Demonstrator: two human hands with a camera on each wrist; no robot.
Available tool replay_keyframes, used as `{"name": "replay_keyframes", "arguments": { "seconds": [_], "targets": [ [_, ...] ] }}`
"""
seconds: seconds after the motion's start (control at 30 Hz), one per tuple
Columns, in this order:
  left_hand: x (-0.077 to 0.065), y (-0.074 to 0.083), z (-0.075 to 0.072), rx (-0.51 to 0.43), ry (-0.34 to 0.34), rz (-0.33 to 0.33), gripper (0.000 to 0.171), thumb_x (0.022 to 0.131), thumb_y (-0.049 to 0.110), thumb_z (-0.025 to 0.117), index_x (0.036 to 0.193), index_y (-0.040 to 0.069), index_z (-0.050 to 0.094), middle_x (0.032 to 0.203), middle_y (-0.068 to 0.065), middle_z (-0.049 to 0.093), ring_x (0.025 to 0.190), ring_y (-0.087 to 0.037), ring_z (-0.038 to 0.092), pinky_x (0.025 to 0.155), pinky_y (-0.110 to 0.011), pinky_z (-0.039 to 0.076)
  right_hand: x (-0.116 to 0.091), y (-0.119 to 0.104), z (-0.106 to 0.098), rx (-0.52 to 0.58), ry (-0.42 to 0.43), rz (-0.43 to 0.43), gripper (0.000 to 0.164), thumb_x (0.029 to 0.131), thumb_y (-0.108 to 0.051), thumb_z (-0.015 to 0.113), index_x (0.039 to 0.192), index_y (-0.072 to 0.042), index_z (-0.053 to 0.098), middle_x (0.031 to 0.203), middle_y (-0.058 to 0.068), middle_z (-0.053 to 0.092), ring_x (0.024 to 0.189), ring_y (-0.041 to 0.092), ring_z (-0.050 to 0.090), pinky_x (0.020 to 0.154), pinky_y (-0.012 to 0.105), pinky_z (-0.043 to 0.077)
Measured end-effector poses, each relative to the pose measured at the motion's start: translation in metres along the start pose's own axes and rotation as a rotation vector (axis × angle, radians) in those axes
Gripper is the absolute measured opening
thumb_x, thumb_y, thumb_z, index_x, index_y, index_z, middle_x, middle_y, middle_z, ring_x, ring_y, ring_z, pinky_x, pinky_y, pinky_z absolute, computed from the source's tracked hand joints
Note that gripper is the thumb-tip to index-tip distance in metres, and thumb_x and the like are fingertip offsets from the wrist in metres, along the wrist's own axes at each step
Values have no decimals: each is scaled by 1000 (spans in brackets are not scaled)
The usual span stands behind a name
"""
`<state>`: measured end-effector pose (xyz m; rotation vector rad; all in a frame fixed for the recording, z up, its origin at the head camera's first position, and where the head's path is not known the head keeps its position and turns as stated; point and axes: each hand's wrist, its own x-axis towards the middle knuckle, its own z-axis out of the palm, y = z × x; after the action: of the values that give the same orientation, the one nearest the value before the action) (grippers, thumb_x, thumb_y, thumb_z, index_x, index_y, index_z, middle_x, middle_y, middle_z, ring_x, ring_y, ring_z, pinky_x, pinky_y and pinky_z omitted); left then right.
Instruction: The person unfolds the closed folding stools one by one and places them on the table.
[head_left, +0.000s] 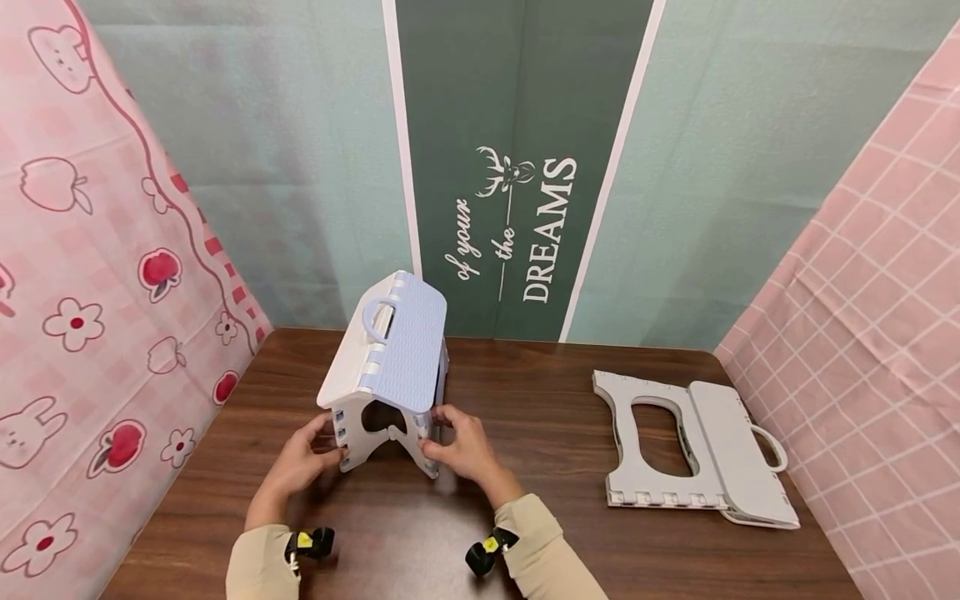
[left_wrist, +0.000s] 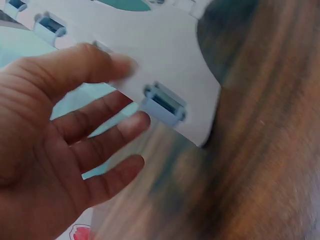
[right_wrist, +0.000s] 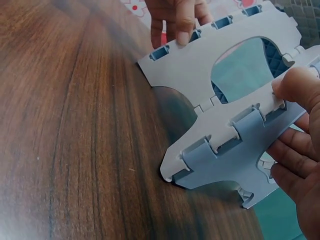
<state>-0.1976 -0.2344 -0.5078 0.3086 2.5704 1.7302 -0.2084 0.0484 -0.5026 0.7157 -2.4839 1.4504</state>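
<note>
A blue-and-white folding stool (head_left: 411, 342) stands partly folded on the wooden table, the two halves of its top sloping like a roof. My left hand (head_left: 302, 458) holds the left leg panel by its edge. In the left wrist view the thumb lies over the white panel (left_wrist: 165, 55), with the fingers at its far side. The right hand (head_left: 467, 450) grips the right leg edge, thumb in front and fingers behind. Its thumb presses beside the hinges in the right wrist view, and the fingers (right_wrist: 295, 155) reach under the blue side panel (right_wrist: 220, 165).
A second folding stool (head_left: 742, 450), white and folded flat, lies on the right of the table (head_left: 525, 525). Green curtain (head_left: 300, 167) hangs at the back, with pink patterned cloth (head_left: 90, 333) on the left and pink checked cloth (head_left: 885, 333) on the right.
</note>
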Motion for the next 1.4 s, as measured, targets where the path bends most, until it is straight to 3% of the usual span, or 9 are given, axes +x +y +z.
{"name": "replay_keyframes", "arguments": {
  "seconds": [0.23, 0.37, 0.5, 0.7, 0.93, 1.17, 1.4],
  "targets": [
    [-4, 1, -1, -16, 9, -11, 52, 77, -7, 69, 124, -7, 49, 105, -22, 59, 93, -34, 59, 73, -29, 49, 0, -1, 3, -1, -18, -22, 37, 73, -18, 74, 104, -2, 62, 98, 8, 66, 92, 24, 63, 79, 37, 50],
    [-4, 2, -1, -10, 3, -25, 52, 77, -5, 71, 124, -6, 49, 106, -22, 58, 94, -34, 59, 73, -28, 49, -2, -4, 1, -59, -18, -55, 41, 75, -20, 73, 108, 0, 60, 102, 12, 64, 95, 25, 61, 81, 35, 48],
    [-4, 10, -4, 42, 7, -49, 53, 75, 1, 74, 122, -5, 51, 109, -22, 59, 97, -36, 59, 76, -36, 50, -4, -10, -5, -130, -18, -94, 50, 77, -25, 69, 116, 3, 57, 110, 16, 61, 103, 29, 57, 86, 40, 45],
    [-5, 23, -6, 142, 36, -36, 54, 76, 11, 76, 122, -2, 51, 112, -22, 58, 102, -40, 56, 80, -49, 47, -3, -18, -13, -183, -24, -87, 54, 80, -30, 67, 121, 1, 55, 117, 14, 58, 107, 28, 54, 87, 41, 44],
    [-9, 40, -6, 233, 112, 42, 47, 77, 16, 76, 116, 0, 55, 112, -19, 59, 104, -38, 54, 83, -54, 43, 0, -32, -27, -236, 32, -88, 54, 78, -34, 68, 121, -2, 57, 116, 12, 59, 108, 28, 54, 88, 43, 43],
    [-13, 56, -9, 339, 174, 121, 51, 76, 13, 76, 119, -3, 54, 115, -22, 56, 102, -39, 54, 80, -53, 45, 3, -36, -38, -258, 50, -94, 56, 76, -33, 69, 123, -5, 57, 118, 10, 58, 110, 27, 52, 89, 43, 42],
    [-20, 73, -15, 398, 263, 247, 53, 70, 6, 79, 117, -2, 56, 111, -22, 57, 98, -40, 56, 77, -54, 45, 8, -42, -44, -239, 64, -103, 57, 76, -34, 69, 125, -6, 57, 120, 10, 57, 112, 28, 51, 90, 45, 41]
  ]
}}
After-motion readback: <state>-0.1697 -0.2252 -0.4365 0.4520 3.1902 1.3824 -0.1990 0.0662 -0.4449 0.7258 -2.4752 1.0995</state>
